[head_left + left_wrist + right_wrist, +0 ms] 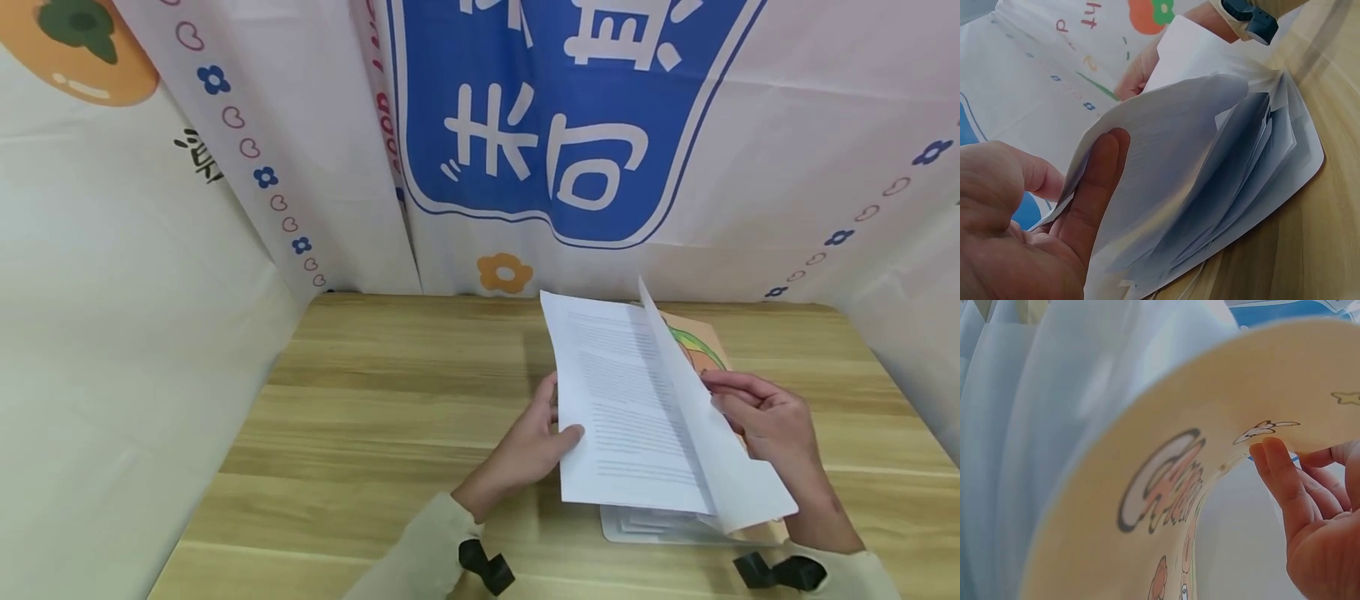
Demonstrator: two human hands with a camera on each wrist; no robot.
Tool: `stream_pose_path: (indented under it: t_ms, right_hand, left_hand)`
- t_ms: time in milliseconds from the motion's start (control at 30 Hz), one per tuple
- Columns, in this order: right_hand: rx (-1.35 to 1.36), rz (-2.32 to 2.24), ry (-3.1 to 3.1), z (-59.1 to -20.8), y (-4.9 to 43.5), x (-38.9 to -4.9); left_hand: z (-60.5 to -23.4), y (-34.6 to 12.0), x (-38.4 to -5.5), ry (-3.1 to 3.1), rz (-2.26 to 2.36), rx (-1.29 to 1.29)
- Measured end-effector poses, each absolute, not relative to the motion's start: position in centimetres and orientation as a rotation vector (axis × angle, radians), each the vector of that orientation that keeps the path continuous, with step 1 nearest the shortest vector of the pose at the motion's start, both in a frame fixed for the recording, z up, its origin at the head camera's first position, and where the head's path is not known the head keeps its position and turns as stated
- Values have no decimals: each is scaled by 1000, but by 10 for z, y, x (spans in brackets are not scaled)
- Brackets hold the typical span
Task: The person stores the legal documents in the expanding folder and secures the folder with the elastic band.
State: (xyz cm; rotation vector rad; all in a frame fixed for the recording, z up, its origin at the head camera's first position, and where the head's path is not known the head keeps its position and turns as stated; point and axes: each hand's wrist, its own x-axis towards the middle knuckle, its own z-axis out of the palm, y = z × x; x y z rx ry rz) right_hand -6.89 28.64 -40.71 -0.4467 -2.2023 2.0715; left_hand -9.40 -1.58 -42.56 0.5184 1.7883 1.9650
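Observation:
A printed sheet [622, 400] with lines of small text stands tilted above an open folder [660, 529]. My left hand [536, 446] grips the sheet's left edge, the thumb on the printed face and the fingers behind. In the left wrist view, that hand [1041, 212] pinches the page, and several papers [1241, 169] fan out inside the folder. At the right, my right hand [768, 417] pinches the edge of a raised white leaf beside the folder's cover. The right wrist view shows the orange cartoon cover [1210, 381] bent in a curve, with the right hand's fingertips [1275, 453] at its edge.
The folder rests on a wood-grain table [390, 417]. A white printed cloth [345, 167] with a large blue panel [525, 192] hangs behind the table, and pale cloth walls [127, 333] stand at both sides. A dark band [486, 567] is on the left sleeve.

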Motion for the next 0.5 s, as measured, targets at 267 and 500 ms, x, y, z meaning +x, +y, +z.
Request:
stream_pose_path:
  t_ms: [267, 500]
  right_hand:
    - [-496, 2039, -2218, -406, 284, -69]
    - [-481, 1976, -2255, -407, 282, -70]
  left_hand:
    - [-433, 2, -98, 1866, 1897, 519]
    - [-444, 14, -100, 1972, 1828, 506]
